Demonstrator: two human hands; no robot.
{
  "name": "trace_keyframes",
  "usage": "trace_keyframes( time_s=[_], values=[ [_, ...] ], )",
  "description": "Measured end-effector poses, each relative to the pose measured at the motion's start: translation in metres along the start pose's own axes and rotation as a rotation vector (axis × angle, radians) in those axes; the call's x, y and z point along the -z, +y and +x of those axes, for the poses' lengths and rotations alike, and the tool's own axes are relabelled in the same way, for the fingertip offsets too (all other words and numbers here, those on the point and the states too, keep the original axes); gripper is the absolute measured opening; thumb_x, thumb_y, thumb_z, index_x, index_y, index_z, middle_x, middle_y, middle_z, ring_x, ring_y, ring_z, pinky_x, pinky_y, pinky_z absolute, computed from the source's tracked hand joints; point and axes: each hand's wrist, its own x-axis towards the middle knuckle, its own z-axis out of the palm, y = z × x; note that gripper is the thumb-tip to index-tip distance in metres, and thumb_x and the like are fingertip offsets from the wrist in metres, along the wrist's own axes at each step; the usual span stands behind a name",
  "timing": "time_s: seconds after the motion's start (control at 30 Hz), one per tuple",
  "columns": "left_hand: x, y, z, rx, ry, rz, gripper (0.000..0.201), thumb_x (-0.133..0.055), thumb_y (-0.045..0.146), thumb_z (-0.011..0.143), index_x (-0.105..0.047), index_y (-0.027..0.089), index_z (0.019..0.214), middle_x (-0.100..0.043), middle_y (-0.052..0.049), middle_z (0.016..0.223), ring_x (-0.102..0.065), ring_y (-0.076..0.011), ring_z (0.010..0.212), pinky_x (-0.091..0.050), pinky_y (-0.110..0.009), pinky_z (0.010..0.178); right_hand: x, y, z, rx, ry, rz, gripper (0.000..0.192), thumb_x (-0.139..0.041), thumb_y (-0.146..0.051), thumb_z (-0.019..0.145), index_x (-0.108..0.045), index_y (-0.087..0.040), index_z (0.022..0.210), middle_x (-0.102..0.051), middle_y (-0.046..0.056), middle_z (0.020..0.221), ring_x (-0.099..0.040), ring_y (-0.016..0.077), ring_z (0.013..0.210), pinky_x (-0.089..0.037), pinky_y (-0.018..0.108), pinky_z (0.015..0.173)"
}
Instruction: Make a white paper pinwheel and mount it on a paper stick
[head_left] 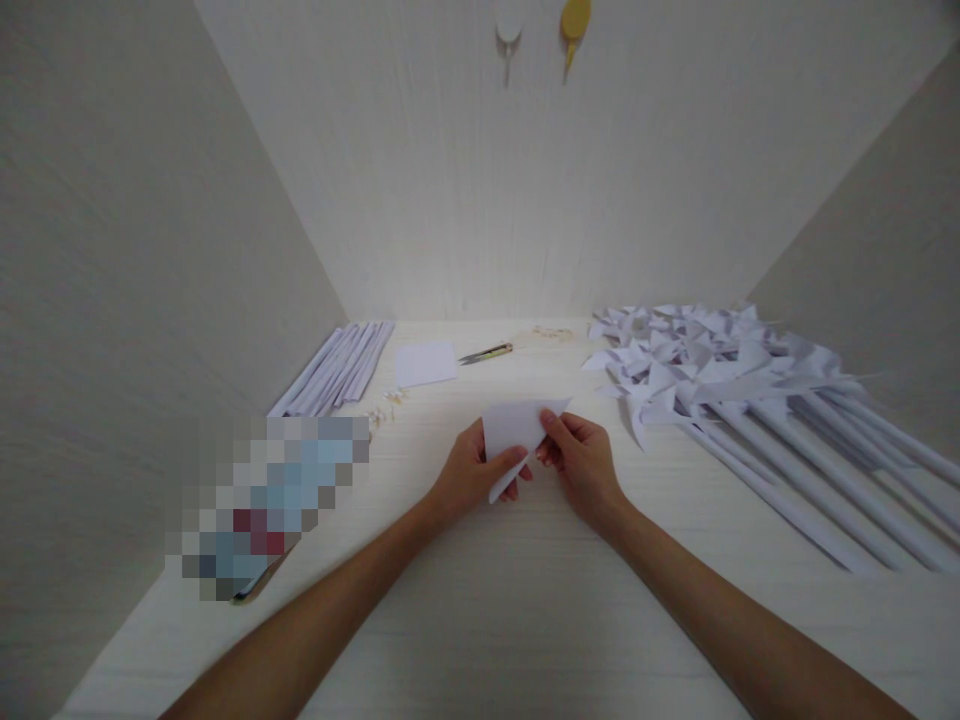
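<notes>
On my head view, my left hand (480, 468) clamps the white paper (512, 428) between thumb and bent fingers; my right hand (589, 460) pinches its right edge near the upper corner. The paper is over the counter (480, 610), midway between my inward-slanting forearms, palms turned toward each other.
</notes>
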Motion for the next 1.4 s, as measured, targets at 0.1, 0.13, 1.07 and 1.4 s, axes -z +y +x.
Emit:
trace_keyframes(
  time_s=[0.1, 0.13, 1.07, 1.4],
  values=[
    [-0.0001, -0.0001, 0.0001, 0.000, 0.002, 0.007, 0.033, -0.061, 0.037, 0.066, -0.046, 0.014, 0.083, -0.060, 0.001, 0.055, -0.049, -0.0078, 0.034, -0.037, -0.017, 0.030, 0.0001, 0.0001, -0.0002, -0.004, 0.000, -0.007, 0.033, -0.064, -0.042, 0.062, -0.052, -0.015, 0.047, -0.052, -0.003, 0.038, -0.042, 0.0056, 0.034, -0.031, 0.019, 0.036],
    [-0.0001, 0.0001, 0.0000, 0.002, 0.005, 0.011, 0.033, -0.062, 0.037, 0.065, -0.045, 0.014, 0.083, -0.060, 0.001, 0.055, -0.049, -0.0076, 0.033, -0.037, -0.017, 0.030, 0.0000, 0.0000, -0.0002, -0.008, 0.000, -0.007, 0.033, -0.064, -0.042, 0.062, -0.052, -0.015, 0.047, -0.052, -0.003, 0.038, -0.042, 0.0058, 0.034, -0.031, 0.019, 0.037],
    [-0.0009, 0.0005, -0.0002, -0.064, 0.099, 0.030, 0.048, -0.071, 0.030, 0.054, -0.044, 0.014, 0.090, -0.055, 0.006, 0.056, -0.041, -0.0032, 0.029, -0.035, -0.015, 0.026, -0.0014, -0.0009, -0.0004, -0.006, 0.019, 0.000, 0.033, -0.065, -0.042, 0.061, -0.051, -0.016, 0.047, -0.053, -0.002, 0.039, -0.043, 0.0066, 0.035, -0.032, 0.020, 0.038],
    [-0.0024, 0.0016, -0.0009, -0.071, 0.109, 0.038, 0.045, -0.071, 0.030, 0.054, -0.043, 0.015, 0.087, -0.054, 0.006, 0.055, -0.041, -0.0038, 0.029, -0.035, -0.017, 0.026, -0.0013, 0.0003, 0.0003, 0.000, 0.016, 0.020, 0.032, -0.065, -0.041, 0.061, -0.052, -0.016, 0.047, -0.053, -0.002, 0.039, -0.044, 0.0069, 0.036, -0.034, 0.020, 0.039]
  ],
)
